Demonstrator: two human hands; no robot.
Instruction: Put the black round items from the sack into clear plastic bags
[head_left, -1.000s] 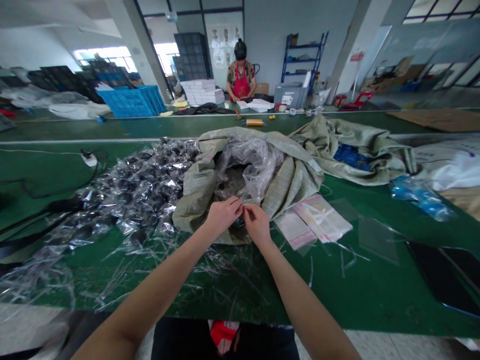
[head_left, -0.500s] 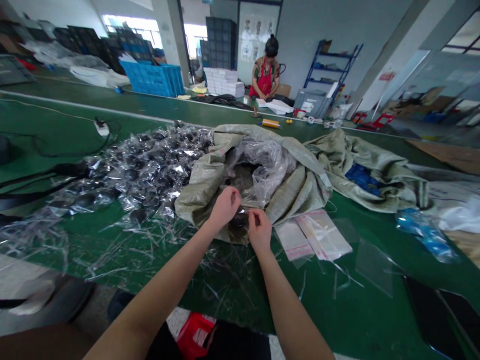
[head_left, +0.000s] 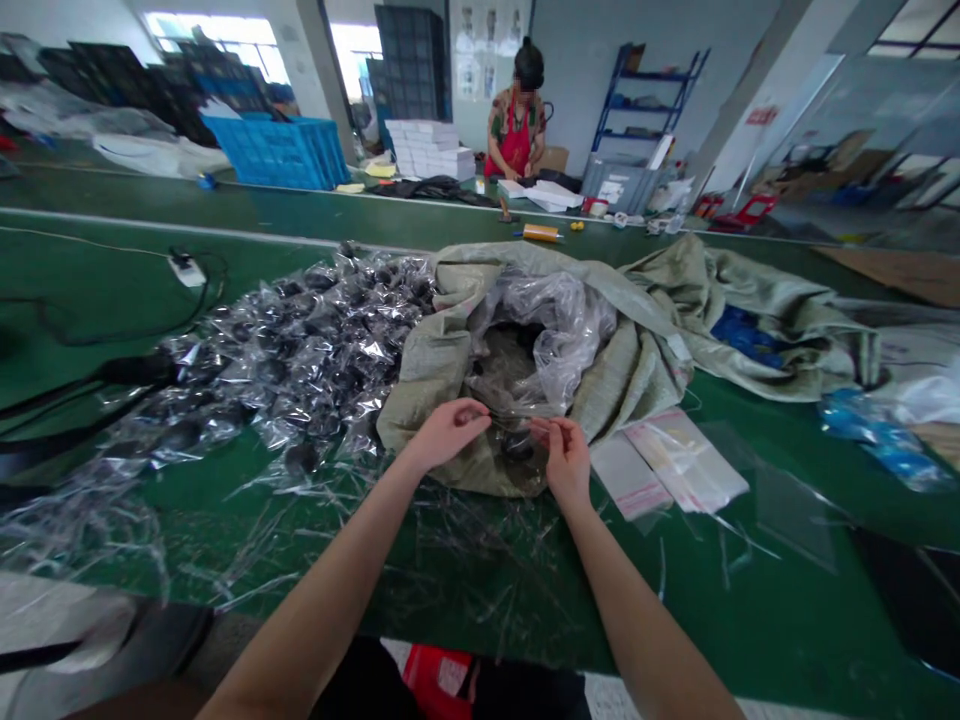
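Between my hands is a small clear plastic bag with a dark rounded object inside. My left hand pinches the bag's upper edge on the left. My right hand pinches the same edge on the right, so it is stretched between them. Behind them lies a large olive woven sack, its mouth rolled open around a clear plastic liner; dark items show dimly inside. A big heap of dark objects in clear bags spreads to the left.
Flat clear bags lie right of the sack. A second sack holds blue items. Thin plastic strips litter the front of the green table. A person in a red apron works beyond, near a blue crate.
My hands have moved apart, drawing the bag's edge out between them. The camera view has shifted, so the scene sits a little further right and the far bench higher.
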